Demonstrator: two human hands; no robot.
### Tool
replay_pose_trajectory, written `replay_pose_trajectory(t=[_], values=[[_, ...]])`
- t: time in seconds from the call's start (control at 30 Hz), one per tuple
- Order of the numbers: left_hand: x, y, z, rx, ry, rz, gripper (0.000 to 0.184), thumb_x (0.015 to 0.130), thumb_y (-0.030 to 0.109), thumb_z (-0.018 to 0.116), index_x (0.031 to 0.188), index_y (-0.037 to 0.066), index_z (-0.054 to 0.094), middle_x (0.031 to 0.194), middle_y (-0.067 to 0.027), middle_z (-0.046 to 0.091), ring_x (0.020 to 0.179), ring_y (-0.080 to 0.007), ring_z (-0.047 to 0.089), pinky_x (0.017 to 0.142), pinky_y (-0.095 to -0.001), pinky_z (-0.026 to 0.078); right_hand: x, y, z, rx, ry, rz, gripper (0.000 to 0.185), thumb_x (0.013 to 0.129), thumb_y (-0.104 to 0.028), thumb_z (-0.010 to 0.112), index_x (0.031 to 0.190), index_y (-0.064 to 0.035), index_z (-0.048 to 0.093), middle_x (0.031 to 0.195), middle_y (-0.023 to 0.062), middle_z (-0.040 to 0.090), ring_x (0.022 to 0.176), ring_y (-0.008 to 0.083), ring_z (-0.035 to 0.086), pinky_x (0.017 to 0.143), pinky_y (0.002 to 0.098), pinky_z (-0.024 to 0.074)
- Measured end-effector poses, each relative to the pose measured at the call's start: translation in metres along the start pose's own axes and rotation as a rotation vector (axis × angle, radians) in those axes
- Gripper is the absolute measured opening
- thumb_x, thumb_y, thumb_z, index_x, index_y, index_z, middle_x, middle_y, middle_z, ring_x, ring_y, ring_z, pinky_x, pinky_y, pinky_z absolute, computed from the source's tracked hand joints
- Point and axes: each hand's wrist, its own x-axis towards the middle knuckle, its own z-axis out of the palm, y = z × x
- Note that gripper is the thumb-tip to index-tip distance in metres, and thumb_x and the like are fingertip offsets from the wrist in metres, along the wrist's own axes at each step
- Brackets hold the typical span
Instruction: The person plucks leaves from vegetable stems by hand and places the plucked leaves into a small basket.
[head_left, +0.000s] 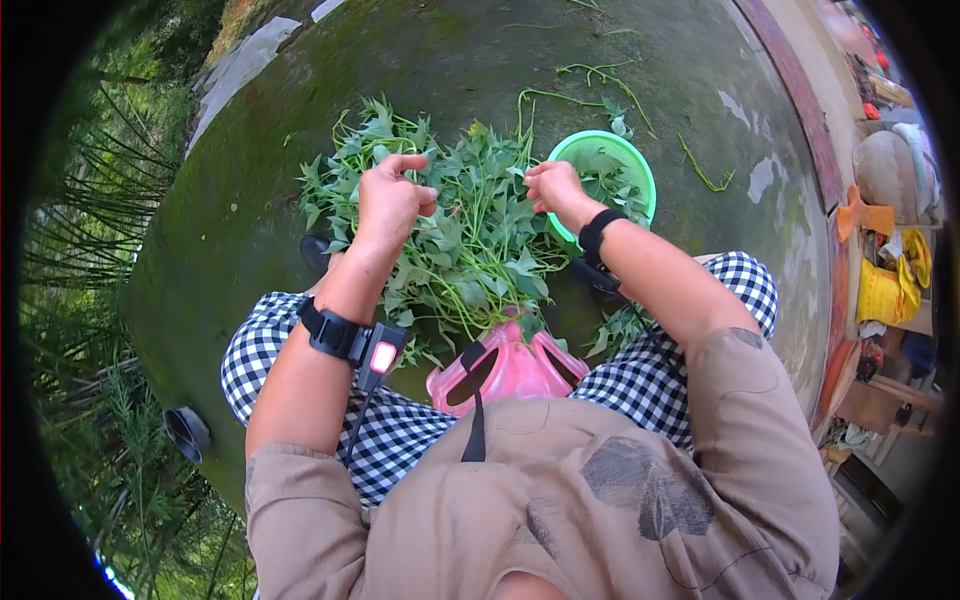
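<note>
- Leafy green long-stemmed vines [465, 235] lie heaped on the mossy grey concrete ground [225, 250], between its planted left edge and its dark red right edge [800, 110].
- Left hand [388, 203]: above the heap's left part, fingers bent, thumb and forefinger apart; cannot tell whether the curled fingers hold anything.
- Right hand [555, 188]: fingers drawn together beside a leaf, over the left rim of a round light-green plastic basin [652, 185]; cannot tell whether they grip it.
- Leaves [612, 186] lie inside the basin.
</note>
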Motion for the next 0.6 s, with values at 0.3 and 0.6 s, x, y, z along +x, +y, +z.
replay_pose_trajectory(t=[0.3,0.6], values=[[-0.006,-0.002,-0.009,0.058,-0.183,-0.159,0.038,0.086,-0.001,0.058,0.124,-0.002,0.058,0.094,-0.0113,0.068,0.062,-0.0113,0.061,0.049,-0.0216,0.048,0.124,0.082,0.052,-0.275,0.016,-0.095,0.052,0.087,-0.017,0.066,0.136,-0.0079,0.052,0.088,0.0045,0.06,0.071,0.0157,0.053,0.058,0.0315,0.0444],[-0.002,0.032,-0.024,0.321,0.117,0.204,0.08,0.065,-0.005,0.065,0.141,0.016,0.05,0.145,-0.0127,0.041,0.121,-0.0262,0.05,0.085,-0.0338,0.051,0.093,-0.009,0.035,-0.037,-0.054,-0.122,0.058,0.08,-0.01,0.071,0.132,0.003,0.052,0.115,0.0102,0.064,0.088,0.0169,0.061,0.072,0.0295,0.0468]])
